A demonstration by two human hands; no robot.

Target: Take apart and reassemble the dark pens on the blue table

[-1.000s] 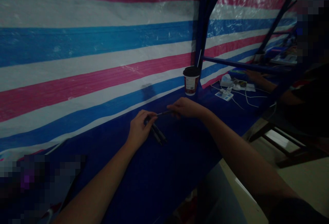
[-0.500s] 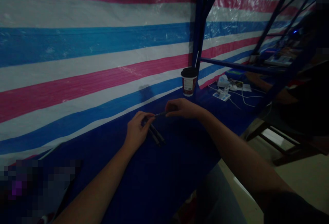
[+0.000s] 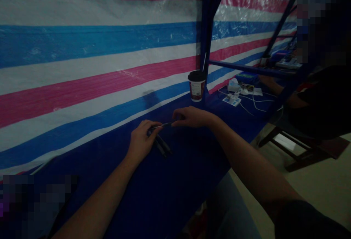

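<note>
A striped tarpaulin (image 3: pixel 82 49) backs the blue desk (image 3: pixel 164 195), with white cables (image 3: pixel 255 102) at 2 o'clock and a lidded paper cup (image 3: pixel 196 85) at 1 o'clock. At the centre, the left hand (image 3: pixel 141 140) closes on one end of a slim dark pen (image 3: pixel 161 125), and the right hand (image 3: pixel 192 117) pinches the other. Two more dark pens (image 3: pixel 161 147) lie loose at 6 o'clock, not picked up.

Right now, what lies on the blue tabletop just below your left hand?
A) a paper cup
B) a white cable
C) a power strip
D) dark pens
D. Dark pens lie on the blue tabletop just below the left hand.
</note>
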